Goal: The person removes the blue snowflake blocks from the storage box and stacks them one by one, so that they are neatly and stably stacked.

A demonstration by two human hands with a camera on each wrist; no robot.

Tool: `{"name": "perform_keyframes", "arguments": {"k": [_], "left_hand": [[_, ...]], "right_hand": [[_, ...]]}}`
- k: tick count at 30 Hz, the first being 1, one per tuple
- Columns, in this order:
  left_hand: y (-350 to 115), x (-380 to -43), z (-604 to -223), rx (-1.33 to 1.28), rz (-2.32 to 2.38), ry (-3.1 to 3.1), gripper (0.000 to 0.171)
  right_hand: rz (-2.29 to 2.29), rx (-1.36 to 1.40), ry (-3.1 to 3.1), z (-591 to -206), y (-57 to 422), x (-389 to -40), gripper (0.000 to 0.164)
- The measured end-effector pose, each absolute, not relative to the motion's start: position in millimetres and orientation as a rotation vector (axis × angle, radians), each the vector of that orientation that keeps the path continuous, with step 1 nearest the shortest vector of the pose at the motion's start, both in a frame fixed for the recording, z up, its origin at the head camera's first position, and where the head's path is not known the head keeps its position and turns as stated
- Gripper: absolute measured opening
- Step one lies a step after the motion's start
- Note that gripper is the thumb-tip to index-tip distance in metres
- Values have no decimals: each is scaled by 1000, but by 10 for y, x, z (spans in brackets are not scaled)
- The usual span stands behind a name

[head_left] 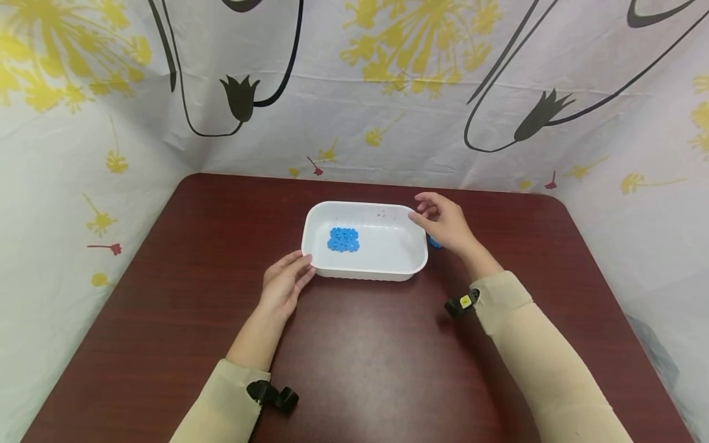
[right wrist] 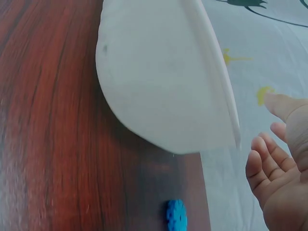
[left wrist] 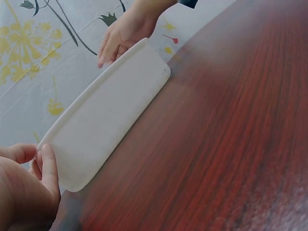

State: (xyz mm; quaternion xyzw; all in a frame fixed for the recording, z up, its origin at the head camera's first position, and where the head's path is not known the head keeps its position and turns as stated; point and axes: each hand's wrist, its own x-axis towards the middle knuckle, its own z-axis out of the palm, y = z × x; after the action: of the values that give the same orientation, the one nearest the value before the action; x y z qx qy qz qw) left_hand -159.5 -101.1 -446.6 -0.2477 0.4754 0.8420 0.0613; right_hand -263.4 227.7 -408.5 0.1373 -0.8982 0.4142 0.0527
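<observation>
A white plastic tray point(head_left: 367, 275) rests on the table. Inside it, toward the left, lies a neat patch of several blue notched plastic discs point(head_left: 343, 240). My left hand point(head_left: 285, 284) pinches the tray's front left corner, with thumb and fingers at the rim; the left wrist view shows that grip from the side. Over at the tray's right end, my right hand point(head_left: 445, 223) hovers with loosely bent fingers and nothing visible in them. On the table beside the tray, partly beneath that hand, is another blue notched piece point(right wrist: 176, 216).
A dark reddish wooden table point(head_left: 354, 351) carries everything. White cloth point(head_left: 354, 141) printed with yellow and grey flowers hangs behind the table and along its sides. Each sleeve has a small black camera point(head_left: 274, 395) strapped at the wrist.
</observation>
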Motion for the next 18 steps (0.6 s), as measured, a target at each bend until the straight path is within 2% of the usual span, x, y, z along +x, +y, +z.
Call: {"name": "perform_keyframes", "arguments": {"k": [18], "left_hand": [[-1007,-1596,-4474,-748,2567,1427,31]], "right_hand": [[1283,589,-2779,-4094,1917,-2658,34]]}}
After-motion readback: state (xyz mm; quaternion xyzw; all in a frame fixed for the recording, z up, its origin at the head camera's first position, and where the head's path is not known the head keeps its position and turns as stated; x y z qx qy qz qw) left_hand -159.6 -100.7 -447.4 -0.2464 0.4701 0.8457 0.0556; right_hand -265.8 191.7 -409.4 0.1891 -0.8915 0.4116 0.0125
